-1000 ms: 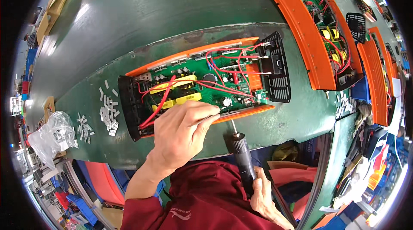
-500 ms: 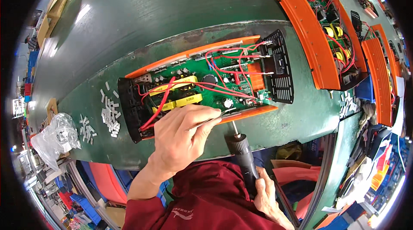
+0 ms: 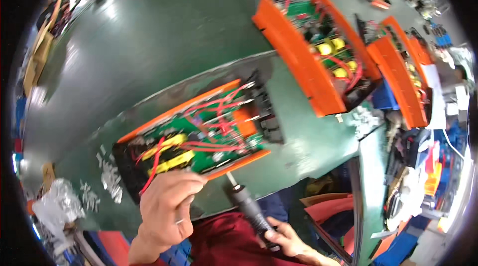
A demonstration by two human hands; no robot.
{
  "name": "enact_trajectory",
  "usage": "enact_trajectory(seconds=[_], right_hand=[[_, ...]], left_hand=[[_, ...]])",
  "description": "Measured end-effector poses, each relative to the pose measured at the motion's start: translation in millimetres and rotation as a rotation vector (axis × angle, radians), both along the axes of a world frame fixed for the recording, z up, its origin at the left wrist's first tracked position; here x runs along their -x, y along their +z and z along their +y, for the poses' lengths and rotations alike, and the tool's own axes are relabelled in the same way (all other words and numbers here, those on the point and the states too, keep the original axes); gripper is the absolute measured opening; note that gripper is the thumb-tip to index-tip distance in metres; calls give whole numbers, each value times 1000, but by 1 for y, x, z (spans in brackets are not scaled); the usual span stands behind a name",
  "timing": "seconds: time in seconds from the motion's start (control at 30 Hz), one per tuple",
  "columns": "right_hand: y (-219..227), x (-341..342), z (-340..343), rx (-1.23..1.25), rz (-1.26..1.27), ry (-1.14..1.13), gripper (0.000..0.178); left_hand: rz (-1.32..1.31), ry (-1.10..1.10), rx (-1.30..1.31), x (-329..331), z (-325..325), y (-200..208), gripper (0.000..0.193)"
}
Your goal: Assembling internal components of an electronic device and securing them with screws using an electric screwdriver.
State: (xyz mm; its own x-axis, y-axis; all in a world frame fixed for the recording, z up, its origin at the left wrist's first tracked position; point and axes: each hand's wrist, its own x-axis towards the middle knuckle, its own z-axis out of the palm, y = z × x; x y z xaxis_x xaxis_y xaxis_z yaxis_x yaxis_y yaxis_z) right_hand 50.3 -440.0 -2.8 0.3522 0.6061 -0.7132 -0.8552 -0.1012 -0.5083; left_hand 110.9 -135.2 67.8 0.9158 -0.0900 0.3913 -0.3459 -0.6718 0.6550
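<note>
An orange-walled device [image 3: 194,102] lies on the green bench, its green circuit board, yellow-wrapped coils [image 3: 172,162] and red wires exposed. My left hand [image 3: 169,206] is closed at its near side, by the black end panel [image 3: 127,174]. A sliver of metal tweezers [image 3: 179,222] shows below the fingers; their tip is hidden. My right hand [image 3: 284,238] grips a black electric screwdriver [image 3: 249,209]. Its metal bit points at the near orange wall [image 3: 239,165], close to it; contact cannot be made out. Motion blurs the picture.
Another orange-walled device [image 3: 303,57] stands to the right, with a further one [image 3: 398,77] beyond it. Small grey-white pieces [image 3: 112,182] lie scattered on the left, near a clear plastic bag [image 3: 59,204]. A blue bin [image 3: 384,96] sits between the right-hand devices.
The whole view has shifted and turned, so the device appears lower and farther left. My left hand has drawn back from the near wall's screw area toward the black end. The screwdriver stays in my right hand.
</note>
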Motion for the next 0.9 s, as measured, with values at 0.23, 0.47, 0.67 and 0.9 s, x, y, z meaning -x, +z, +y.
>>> enact_trajectory(seconds=[0.23,0.47,0.67,0.9], right_hand=[[3,4,6,51,-140,-3,47],[5,0,4,106,-344,12,73],[-5,3,15,210,-480,39,87],[0,7,13,324,-549,49,87]], left_hand=[[141,-74,-566,-12,-13,-12,30],[103,-83,-701,-18,-20,-12,34],[151,-148,-783,-22,-17,-4,18],[185,-215,-781,-23,-16,-7,30]])
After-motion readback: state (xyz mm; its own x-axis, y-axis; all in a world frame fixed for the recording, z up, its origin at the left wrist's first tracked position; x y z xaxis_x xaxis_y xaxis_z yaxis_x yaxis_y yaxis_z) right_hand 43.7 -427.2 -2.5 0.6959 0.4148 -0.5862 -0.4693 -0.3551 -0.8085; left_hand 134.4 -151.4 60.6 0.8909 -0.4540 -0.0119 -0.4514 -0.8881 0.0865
